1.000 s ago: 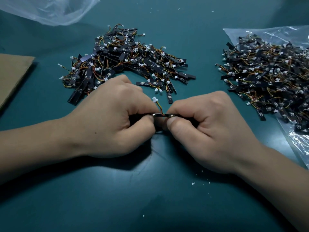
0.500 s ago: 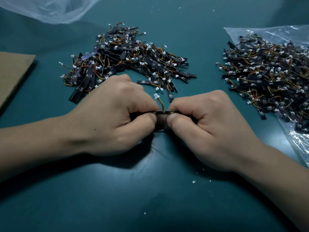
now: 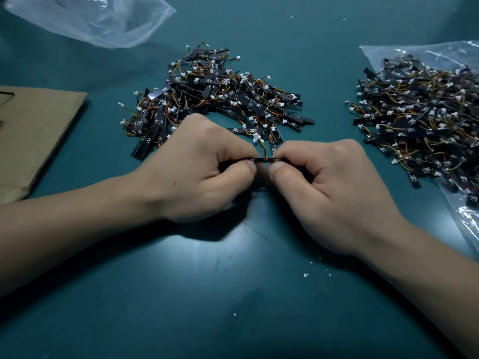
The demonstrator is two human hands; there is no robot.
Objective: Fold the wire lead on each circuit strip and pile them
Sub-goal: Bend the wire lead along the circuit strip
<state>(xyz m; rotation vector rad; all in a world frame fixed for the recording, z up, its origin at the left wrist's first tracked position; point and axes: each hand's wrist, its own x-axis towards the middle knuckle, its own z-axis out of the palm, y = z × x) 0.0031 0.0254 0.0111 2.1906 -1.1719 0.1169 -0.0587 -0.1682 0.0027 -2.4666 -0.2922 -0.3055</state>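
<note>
I saw my left hand [image 3: 199,167] and right hand [image 3: 329,187] each pinching an end of one circuit strip [image 3: 264,159] above the green table [image 3: 233,307], its wire lead [image 3: 263,147] apparently standing up, just before the centre pile [image 3: 220,99].

free: near table [image 3: 207,320] | blocked: strip pile [image 3: 217,99] ahead, bagged strips [image 3: 420,120] right, cardboard [image 3: 39,130] left, plastic bag [image 3: 98,19] far-left

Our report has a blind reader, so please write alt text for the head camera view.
A left hand and a right hand pinch one circuit strip between them over a teal table, its wire lead sticking up. One pile of strips lies behind the hands, a second pile on a plastic bag at right.
</note>
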